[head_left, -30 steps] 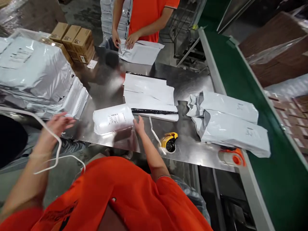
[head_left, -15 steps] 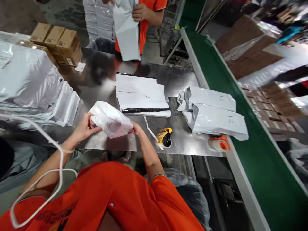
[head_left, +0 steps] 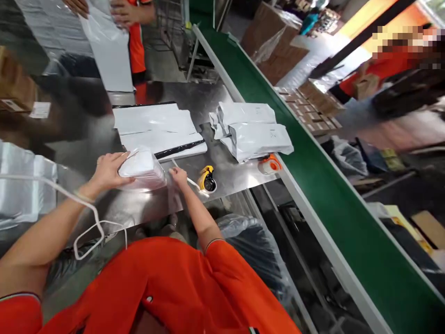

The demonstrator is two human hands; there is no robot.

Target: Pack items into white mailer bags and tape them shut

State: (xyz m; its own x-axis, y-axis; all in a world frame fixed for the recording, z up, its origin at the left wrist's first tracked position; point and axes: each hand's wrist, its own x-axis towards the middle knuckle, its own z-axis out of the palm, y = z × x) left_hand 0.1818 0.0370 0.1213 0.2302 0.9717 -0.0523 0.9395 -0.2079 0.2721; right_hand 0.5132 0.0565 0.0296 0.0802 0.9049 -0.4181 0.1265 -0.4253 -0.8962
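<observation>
A white plastic-wrapped package (head_left: 143, 170) rests on the metal table (head_left: 121, 204). My left hand (head_left: 110, 170) grips its left end, thumb in front and fingers over the top. Just past its right end, my right hand (head_left: 179, 177) is closed at a thin pale strip; what is pinched there is too small to make out. Behind the package lies a stack of flat white bags (head_left: 156, 130) with a black edge. To the right of my right hand stands a yellow and black tape dispenser (head_left: 207, 179).
Two filled white bags (head_left: 259, 139) lie at the table's right, overlapping the green conveyor (head_left: 313, 185). An orange tape dispenser (head_left: 270, 164) sits at the edge. Across the table, a person (head_left: 137, 41) holds a white bag. A white cable (head_left: 86, 204) hangs over my left forearm.
The view has swung right. The package has gone from being held between both hands to resting on the table, with my right hand off it and my left hand still gripping.
</observation>
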